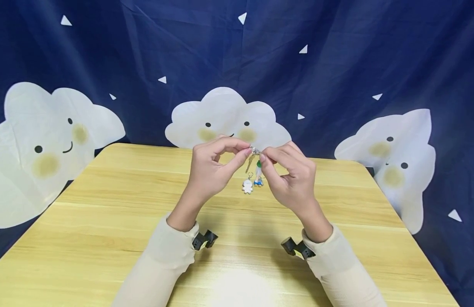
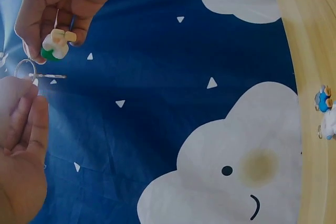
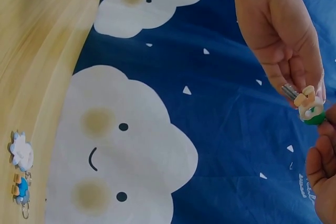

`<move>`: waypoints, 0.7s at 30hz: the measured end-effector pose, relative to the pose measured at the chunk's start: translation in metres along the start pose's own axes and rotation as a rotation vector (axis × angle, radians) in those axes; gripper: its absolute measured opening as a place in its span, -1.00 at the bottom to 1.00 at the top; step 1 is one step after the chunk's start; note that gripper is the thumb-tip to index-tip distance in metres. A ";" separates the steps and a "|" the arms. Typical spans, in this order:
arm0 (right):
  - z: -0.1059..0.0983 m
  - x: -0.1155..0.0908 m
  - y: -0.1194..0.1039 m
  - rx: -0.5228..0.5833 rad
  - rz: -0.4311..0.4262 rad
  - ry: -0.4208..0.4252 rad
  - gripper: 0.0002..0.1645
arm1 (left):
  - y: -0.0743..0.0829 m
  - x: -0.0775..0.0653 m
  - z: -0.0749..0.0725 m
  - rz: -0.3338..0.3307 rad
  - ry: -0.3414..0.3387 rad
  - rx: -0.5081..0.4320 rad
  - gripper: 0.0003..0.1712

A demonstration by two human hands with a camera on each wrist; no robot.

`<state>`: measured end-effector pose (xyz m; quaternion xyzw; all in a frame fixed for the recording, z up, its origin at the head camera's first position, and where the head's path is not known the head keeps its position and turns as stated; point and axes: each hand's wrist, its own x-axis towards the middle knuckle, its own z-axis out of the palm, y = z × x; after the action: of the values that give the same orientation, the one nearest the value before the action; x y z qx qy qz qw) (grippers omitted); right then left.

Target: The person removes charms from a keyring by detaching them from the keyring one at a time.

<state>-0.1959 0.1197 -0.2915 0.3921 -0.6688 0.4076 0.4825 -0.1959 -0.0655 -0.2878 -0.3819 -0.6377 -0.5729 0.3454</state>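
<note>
Both hands are raised over the table, fingertips close together. My left hand (image 1: 211, 168) pinches a metal key ring (image 1: 254, 150) between thumb and forefinger, with a key (image 1: 250, 163) hanging from it. My right hand (image 1: 294, 170) pinches the fitting of a small charm with a green top (image 1: 259, 163), right beside the ring. In the right wrist view the charm (image 3: 311, 109) shows white and peach parts. Fingertips hide whether the charm is joined to the ring. On the table below lie a white figure charm (image 1: 247, 186) and a blue charm (image 1: 258, 182), side by side.
The light wooden table (image 1: 106, 221) stretches under both arms. Behind it hangs a dark blue curtain (image 1: 206, 51) with white clouds and triangles. Each sleeve cuff carries a small black camera.
</note>
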 end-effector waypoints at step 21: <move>0.002 -0.002 0.001 -0.032 -0.004 -0.014 -0.77 | 0.005 0.005 -0.010 0.355 -0.121 0.396 -0.89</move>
<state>-0.1975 0.1187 -0.2939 0.3885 -0.6779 0.3933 0.4846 -0.1937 -0.0744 -0.2805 -0.4463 -0.6799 -0.3434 0.4698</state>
